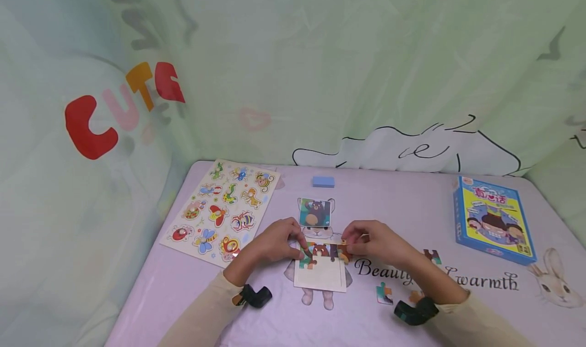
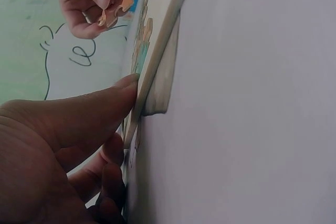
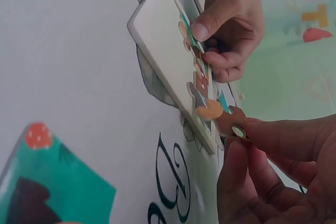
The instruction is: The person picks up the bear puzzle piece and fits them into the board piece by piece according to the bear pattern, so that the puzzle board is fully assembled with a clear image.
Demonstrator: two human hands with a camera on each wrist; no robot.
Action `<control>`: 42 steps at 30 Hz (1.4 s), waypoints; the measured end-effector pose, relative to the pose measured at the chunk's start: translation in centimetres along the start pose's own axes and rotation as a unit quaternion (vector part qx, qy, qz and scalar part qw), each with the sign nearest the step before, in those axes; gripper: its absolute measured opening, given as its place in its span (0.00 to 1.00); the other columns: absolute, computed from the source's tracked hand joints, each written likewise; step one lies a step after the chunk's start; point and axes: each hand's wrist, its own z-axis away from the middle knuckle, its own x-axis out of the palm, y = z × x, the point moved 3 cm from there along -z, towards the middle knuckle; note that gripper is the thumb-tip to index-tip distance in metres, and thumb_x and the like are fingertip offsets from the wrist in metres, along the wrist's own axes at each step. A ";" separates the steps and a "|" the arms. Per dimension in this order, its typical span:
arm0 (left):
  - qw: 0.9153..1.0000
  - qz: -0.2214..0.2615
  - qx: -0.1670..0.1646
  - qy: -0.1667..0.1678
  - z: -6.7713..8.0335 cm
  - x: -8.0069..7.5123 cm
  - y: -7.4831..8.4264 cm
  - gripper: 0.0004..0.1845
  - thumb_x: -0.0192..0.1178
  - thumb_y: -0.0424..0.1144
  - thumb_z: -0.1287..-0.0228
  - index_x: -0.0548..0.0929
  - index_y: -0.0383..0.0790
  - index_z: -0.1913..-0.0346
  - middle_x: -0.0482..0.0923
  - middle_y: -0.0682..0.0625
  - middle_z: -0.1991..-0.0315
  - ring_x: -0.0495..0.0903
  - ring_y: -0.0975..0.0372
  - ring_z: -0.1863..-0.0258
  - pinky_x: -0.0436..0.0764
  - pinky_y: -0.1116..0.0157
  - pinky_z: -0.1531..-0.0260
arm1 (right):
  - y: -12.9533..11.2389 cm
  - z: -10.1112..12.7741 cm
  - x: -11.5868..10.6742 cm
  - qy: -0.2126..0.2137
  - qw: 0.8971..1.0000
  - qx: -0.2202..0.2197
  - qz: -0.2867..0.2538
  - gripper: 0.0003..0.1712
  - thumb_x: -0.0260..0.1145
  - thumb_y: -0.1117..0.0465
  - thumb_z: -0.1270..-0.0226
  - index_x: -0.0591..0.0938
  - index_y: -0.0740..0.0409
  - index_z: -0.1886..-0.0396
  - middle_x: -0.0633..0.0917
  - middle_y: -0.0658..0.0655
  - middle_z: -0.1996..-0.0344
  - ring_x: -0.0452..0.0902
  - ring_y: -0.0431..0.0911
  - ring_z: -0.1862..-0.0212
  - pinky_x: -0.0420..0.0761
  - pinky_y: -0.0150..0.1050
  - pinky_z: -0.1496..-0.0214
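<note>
A pale puzzle board (image 1: 322,277) lies on the table, its far part filled with pieces showing a brown bear's head. My left hand (image 1: 278,241) grips the board's left edge, with the thumb on top over a green piece (image 3: 184,19). Between thumb and fingers, my right hand (image 1: 379,241) pinches a brown and orange puzzle piece (image 3: 227,121). That piece is at the board's far right corner, beside a dark piece in the frame; whether they touch I cannot tell. Just beyond the board is a picture card (image 1: 315,213) of a standing bear.
Loose puzzle pieces lie to the right: a green one (image 1: 384,293), an orange one (image 1: 415,296) and a dark one (image 1: 432,256) partly behind my right forearm. A blue block (image 1: 323,182) sits farther back. An insect board (image 1: 233,212) is left, a blue-yellow box (image 1: 494,220) right.
</note>
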 end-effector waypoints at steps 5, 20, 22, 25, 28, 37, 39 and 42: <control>1.000 0.000 0.004 0.000 0.0 0.0 -0.1 0.08 0.73 0.41 0.54 0.85 0.56 0.71 0.72 0.61 0.61 0.70 0.66 0.58 0.68 0.66 0.49 | -0.6 -0.3 0.5 0.001 1.000 0.004 -0.007 0.10 0.67 0.63 0.42 0.81 0.53 0.59 0.80 0.53 0.68 0.74 0.48 0.64 0.79 0.38 0.65; 1.000 -0.005 0.015 0.003 -0.2 0.0 0.0 0.08 0.73 0.41 0.54 0.85 0.54 0.70 0.72 0.60 0.62 0.71 0.66 0.59 0.68 0.67 0.50 | -1.6 -0.9 2.1 -0.021 0.999 0.000 -0.031 0.10 0.70 0.60 0.45 0.82 0.55 0.62 0.79 0.54 0.72 0.74 0.46 0.69 0.76 0.37 0.69; 1.000 -0.007 0.015 0.003 -0.1 0.0 0.0 0.08 0.73 0.41 0.55 0.85 0.53 0.70 0.72 0.61 0.62 0.71 0.67 0.59 0.68 0.67 0.50 | -1.6 -1.1 2.3 -0.024 0.999 -0.006 -0.032 0.10 0.70 0.60 0.45 0.82 0.55 0.62 0.79 0.54 0.73 0.74 0.46 0.70 0.76 0.37 0.70; 1.000 -0.008 0.014 0.003 -0.1 0.0 0.0 0.08 0.73 0.41 0.55 0.85 0.53 0.70 0.71 0.61 0.63 0.71 0.66 0.59 0.68 0.67 0.50 | -1.6 -1.2 2.7 -0.028 0.999 -0.009 -0.030 0.09 0.70 0.61 0.45 0.83 0.54 0.63 0.80 0.54 0.74 0.74 0.46 0.70 0.76 0.37 0.71; 1.000 -0.005 0.013 0.003 0.0 0.0 0.0 0.08 0.73 0.41 0.55 0.85 0.53 0.70 0.71 0.61 0.63 0.71 0.66 0.59 0.68 0.67 0.50 | -1.8 -1.3 3.0 -0.025 0.999 -0.010 -0.023 0.09 0.70 0.62 0.45 0.83 0.54 0.63 0.79 0.53 0.74 0.74 0.46 0.70 0.76 0.37 0.71; 1.000 0.001 0.007 0.005 0.0 0.0 0.0 0.08 0.73 0.40 0.55 0.86 0.53 0.70 0.71 0.60 0.63 0.71 0.66 0.59 0.68 0.67 0.51 | -2.1 -1.6 3.8 -0.027 0.999 -0.002 -0.027 0.10 0.71 0.60 0.46 0.82 0.55 0.64 0.80 0.54 0.74 0.75 0.45 0.70 0.77 0.36 0.70; 1.000 0.001 0.007 0.006 0.0 0.0 0.0 0.08 0.73 0.40 0.55 0.86 0.53 0.70 0.71 0.60 0.63 0.71 0.66 0.59 0.68 0.67 0.51 | -2.1 -1.6 3.9 -0.027 0.999 -0.004 -0.026 0.10 0.71 0.60 0.46 0.82 0.55 0.64 0.80 0.53 0.75 0.75 0.45 0.71 0.77 0.36 0.70; 1.000 0.000 0.007 0.006 0.0 0.0 0.0 0.08 0.73 0.40 0.55 0.86 0.53 0.70 0.71 0.60 0.63 0.70 0.66 0.59 0.68 0.67 0.51 | -2.2 -1.7 4.1 -0.023 1.000 -0.007 -0.019 0.09 0.71 0.61 0.46 0.82 0.54 0.65 0.81 0.52 0.75 0.75 0.45 0.71 0.77 0.36 0.71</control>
